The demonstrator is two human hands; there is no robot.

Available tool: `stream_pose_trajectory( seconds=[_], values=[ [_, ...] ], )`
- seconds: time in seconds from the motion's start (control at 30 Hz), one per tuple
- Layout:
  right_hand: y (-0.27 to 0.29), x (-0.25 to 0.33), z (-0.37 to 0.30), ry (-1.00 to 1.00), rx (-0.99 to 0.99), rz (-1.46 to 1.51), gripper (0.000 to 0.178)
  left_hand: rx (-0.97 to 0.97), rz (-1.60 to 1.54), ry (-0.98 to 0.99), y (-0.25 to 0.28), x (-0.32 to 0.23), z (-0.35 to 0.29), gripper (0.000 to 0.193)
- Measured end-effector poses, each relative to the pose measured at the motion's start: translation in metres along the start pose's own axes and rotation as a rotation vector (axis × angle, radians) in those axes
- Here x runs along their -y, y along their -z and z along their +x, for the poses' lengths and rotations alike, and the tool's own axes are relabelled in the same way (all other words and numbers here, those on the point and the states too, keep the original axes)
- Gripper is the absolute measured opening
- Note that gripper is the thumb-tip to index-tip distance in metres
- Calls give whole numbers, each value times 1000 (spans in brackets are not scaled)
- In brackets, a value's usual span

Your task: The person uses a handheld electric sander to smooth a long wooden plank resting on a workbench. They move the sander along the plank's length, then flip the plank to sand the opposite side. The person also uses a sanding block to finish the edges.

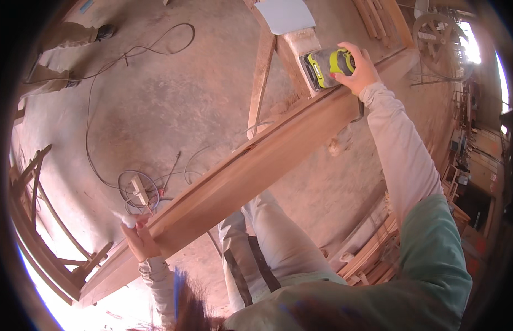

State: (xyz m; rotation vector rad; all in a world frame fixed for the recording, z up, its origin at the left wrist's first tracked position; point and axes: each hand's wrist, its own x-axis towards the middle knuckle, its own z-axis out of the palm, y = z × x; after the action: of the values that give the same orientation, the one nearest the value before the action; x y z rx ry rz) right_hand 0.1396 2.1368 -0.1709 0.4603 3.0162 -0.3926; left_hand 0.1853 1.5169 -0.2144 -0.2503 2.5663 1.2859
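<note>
A long reddish wooden plank (251,171) runs diagonally from the lower left to the upper right. My right hand (360,70) grips a yellow-green and grey electric sander (325,67) that rests on the plank's far end. My left hand (139,238) is wrapped around the plank's near edge at the lower left, with a bit of white cloth or paper above its fingers. My legs in light trousers stand beside the plank.
Cables (136,190) lie coiled on the dusty floor left of the plank. Another person's legs (69,38) stand at the upper left. A wooden trestle (264,66) props the plank. Stacked timber (372,254) lies at right, and a wooden frame (41,220) stands at left.
</note>
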Motion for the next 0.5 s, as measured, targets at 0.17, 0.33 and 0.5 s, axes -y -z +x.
stream_pose_trajectory(
  seconds=[0.17, 0.33, 0.5],
  values=[
    [4, 50, -25, 46, -182, 91, 70, -184, 105, 61, 20, 34, -15, 27],
    [1, 118, -57, 81, -152, 217, 69, -330, 181, 89, 4, 18, -12, 33],
    [-14, 171, -87, 40, -140, 312, 69, -387, 366, 132, 1, 24, -12, 27]
  ],
)
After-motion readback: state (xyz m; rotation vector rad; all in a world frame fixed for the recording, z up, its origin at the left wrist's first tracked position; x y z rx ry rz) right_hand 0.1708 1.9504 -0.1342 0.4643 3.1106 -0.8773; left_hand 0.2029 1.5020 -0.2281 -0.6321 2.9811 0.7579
